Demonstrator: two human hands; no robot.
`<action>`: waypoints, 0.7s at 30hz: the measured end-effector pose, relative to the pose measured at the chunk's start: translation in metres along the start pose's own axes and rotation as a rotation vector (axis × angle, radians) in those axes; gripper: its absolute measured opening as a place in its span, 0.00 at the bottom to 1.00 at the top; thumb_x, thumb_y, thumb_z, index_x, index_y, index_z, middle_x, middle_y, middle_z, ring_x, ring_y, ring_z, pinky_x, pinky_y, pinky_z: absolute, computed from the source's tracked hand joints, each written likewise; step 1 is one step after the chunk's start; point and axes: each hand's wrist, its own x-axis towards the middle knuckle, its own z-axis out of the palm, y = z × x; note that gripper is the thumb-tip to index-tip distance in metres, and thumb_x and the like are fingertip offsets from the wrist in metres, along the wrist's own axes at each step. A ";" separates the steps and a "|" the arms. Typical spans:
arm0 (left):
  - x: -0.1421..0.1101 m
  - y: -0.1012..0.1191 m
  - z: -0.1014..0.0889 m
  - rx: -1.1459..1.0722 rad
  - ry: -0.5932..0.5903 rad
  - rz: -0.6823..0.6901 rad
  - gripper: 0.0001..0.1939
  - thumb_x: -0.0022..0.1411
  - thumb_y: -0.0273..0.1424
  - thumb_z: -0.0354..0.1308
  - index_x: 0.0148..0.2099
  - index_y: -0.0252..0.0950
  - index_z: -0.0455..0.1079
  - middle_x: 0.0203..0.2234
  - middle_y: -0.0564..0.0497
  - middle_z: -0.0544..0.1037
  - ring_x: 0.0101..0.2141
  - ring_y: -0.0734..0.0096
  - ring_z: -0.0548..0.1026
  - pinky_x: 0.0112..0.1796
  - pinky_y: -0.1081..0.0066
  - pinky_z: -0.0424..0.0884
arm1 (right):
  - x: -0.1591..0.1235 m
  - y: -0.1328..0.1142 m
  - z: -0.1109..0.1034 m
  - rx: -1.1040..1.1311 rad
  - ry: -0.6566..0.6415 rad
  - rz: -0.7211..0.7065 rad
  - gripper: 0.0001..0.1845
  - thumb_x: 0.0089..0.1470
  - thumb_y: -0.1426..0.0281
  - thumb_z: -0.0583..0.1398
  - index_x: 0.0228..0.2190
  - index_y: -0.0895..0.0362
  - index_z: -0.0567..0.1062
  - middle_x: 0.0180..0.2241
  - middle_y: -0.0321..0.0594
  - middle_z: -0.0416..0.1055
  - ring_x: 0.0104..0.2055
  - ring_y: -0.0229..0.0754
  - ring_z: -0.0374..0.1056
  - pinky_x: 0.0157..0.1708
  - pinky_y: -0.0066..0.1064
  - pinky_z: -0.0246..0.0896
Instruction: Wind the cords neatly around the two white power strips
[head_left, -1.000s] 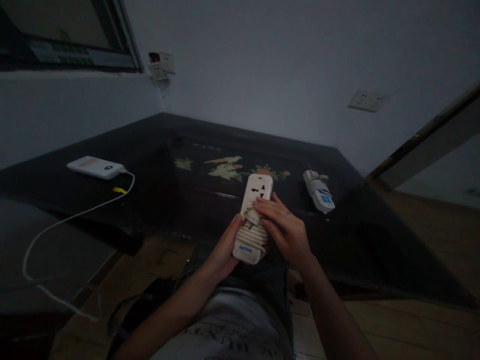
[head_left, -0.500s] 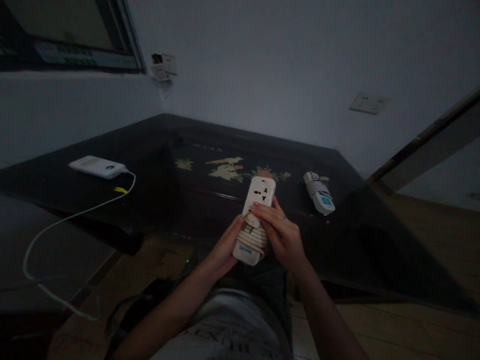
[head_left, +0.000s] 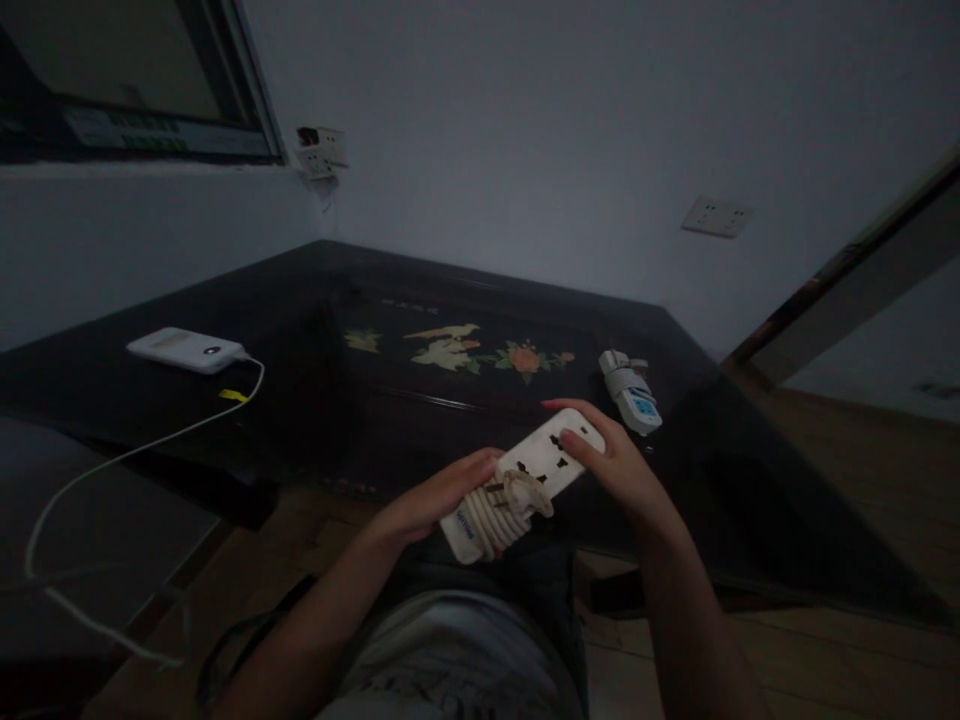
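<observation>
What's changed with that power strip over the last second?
The power strip has turned clockwise, its far end swinging right. The right hand moved from near the plug to grip that end; the left hand still holds the wrapped part. The other strip and white device haven't moved.

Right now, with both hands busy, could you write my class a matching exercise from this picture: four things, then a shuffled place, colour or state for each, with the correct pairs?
Things
1. nearer power strip
2. bird picture
3. farther power strip
4. flat white device

Descriptions
A. partly blue
B. toward the left end of the table
C. held by left hand and right hand
D. decorates the tabletop

Pairs: 1-C, 2-D, 3-A, 4-B
</observation>
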 end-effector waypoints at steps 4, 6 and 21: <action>0.005 0.013 -0.012 -0.032 -0.062 -0.022 0.24 0.59 0.50 0.54 0.49 0.39 0.70 0.46 0.43 0.75 0.39 0.61 0.76 0.34 0.67 0.73 | -0.012 0.010 0.005 0.274 0.129 0.195 0.16 0.50 0.60 0.61 0.39 0.55 0.71 0.22 0.30 0.67 0.17 0.34 0.64 0.11 0.22 0.60; 0.004 0.021 -0.019 -0.067 -0.071 -0.009 0.28 0.58 0.53 0.51 0.53 0.42 0.66 0.49 0.41 0.73 0.37 0.60 0.77 0.32 0.66 0.73 | -0.017 0.020 0.009 0.424 0.253 0.199 0.15 0.52 0.60 0.60 0.38 0.56 0.69 0.22 0.30 0.68 0.15 0.33 0.63 0.10 0.22 0.59; 0.004 -0.014 0.009 0.168 0.578 0.659 0.65 0.36 0.31 0.74 0.67 0.49 0.34 0.64 0.41 0.51 0.61 0.54 0.58 0.54 0.64 0.61 | -0.057 0.033 0.119 0.647 0.501 0.078 0.22 0.59 0.64 0.55 0.54 0.55 0.62 0.46 0.48 0.73 0.41 0.46 0.73 0.33 0.36 0.75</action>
